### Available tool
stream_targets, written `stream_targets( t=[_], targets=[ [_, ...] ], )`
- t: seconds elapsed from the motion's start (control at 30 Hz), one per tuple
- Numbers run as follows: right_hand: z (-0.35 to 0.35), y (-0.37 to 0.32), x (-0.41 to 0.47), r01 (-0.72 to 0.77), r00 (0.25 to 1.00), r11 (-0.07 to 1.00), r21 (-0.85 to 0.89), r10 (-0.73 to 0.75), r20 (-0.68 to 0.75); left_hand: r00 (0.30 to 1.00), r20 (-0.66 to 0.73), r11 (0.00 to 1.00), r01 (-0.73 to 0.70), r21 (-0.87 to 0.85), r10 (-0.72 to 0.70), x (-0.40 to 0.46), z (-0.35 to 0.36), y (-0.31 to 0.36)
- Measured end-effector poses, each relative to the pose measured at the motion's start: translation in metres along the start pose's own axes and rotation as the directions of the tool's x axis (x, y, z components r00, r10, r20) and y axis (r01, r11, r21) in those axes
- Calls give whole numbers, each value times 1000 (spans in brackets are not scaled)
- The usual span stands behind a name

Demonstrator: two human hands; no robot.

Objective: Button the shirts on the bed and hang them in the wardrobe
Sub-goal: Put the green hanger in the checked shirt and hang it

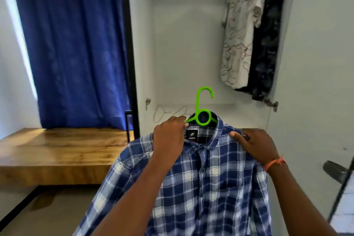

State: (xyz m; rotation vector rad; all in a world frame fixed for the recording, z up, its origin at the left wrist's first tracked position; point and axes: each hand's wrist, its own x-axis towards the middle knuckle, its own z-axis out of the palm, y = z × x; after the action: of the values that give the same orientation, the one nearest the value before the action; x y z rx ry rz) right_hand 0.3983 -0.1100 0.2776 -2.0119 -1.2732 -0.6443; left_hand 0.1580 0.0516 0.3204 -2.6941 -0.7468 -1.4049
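The plaid shirt [201,182] is held up in the air in front of the open wardrobe [187,44], with its front buttoned and facing the camera. It sits on a green hanger [203,110], whose hook stands upright above the collar. Inside the collar there is a dark label [192,134] with a small white logo and a line of white writing, too blurred to read.

The left hand [169,136] grasps the shirt at the left side of the collar, with the fingers curled over the cloth and the end of the hanger arm just beside the label. The right hand [254,145] pinches the shirt at the right shoulder, with the thumb on top of the fabric. An orange thread [274,163] is tied around the right wrist.

In the wardrobe, two shirts hang at the upper right: a cream shirt [241,30] with a line pattern, and a dark shirt [268,40] just behind it. On the wardrobe shelf, behind the green hook, lie thin wire hangers [162,114].

To the left there is a wooden platform [57,151], and behind it a blue curtain [72,48].
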Motion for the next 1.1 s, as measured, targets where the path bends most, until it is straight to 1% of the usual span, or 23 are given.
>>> stream_targets(
  t=[0.07,0.2,0.3,0.37,0.43,0.53,0.6,0.8,0.87,0.93,1.0,1.1],
  targets=[
    [0,22,14,-18,1000,998,-57,18,2,1000,22,999,21,-41,-20,21,34,-2],
    [0,57,56,-54,998,985,-166,51,-24,999,-9,989,35,-141,-37,80,97,-6],
    [-9,83,86,-106,994,972,-210,101,-34,998,31,968,54,-246,-48,123,135,0],
    [-13,106,104,-136,991,971,-198,129,-48,999,41,955,39,-295,-29,156,158,6],
    [-18,126,123,-146,989,978,-152,139,-58,1000,19,935,-3,-355,10,190,174,15],
    [-20,156,153,-122,991,985,-123,115,-63,997,-25,928,-80,-363,76,242,196,28],
    [-16,176,175,-113,992,991,-69,109,-68,995,-38,931,-99,-351,92,278,212,29],
    [6,217,260,25,994,997,74,-17,-107,1000,21,925,-7,-380,16,394,261,8],
    [15,224,301,80,990,994,78,-70,-123,999,33,932,10,-362,3,433,269,0],
    [22,225,343,114,981,990,79,-100,-165,1000,6,943,11,-333,-9,470,276,-12],
    [25,220,385,152,961,987,45,-137,-240,999,-22,948,16,-319,-24,505,282,-23],
    [24,209,441,195,912,978,-78,-210,-351,998,-58,960,20,-278,-38,554,292,-34]
  ],
)
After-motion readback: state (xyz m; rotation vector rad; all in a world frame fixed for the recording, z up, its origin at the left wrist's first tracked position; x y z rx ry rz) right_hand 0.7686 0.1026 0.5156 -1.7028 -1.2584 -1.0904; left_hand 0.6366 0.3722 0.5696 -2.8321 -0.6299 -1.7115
